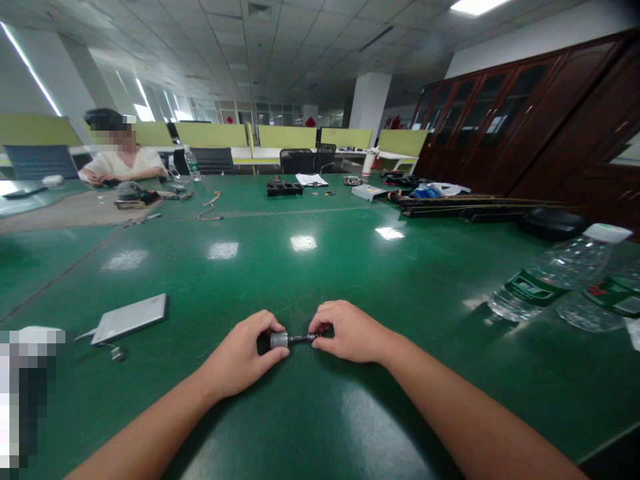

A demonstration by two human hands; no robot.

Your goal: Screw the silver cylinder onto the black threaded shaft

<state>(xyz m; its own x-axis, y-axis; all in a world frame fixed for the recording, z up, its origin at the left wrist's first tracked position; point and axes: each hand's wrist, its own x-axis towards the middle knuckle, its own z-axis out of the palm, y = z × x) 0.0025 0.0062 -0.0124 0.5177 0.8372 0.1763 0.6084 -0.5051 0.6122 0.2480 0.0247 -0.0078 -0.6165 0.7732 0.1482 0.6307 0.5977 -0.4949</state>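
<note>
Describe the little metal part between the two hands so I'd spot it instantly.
On the green table, find the left hand and right hand facing each other. Held between them is the metal part: a short grey cylinder with a thin dark shaft, unlike the flat silver slab farther left.

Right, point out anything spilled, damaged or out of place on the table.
Mildly odd: a thin cable lies loose and crooked beyond the left hand, seemingly attached to nothing. No spill or damage stands out.
</note>
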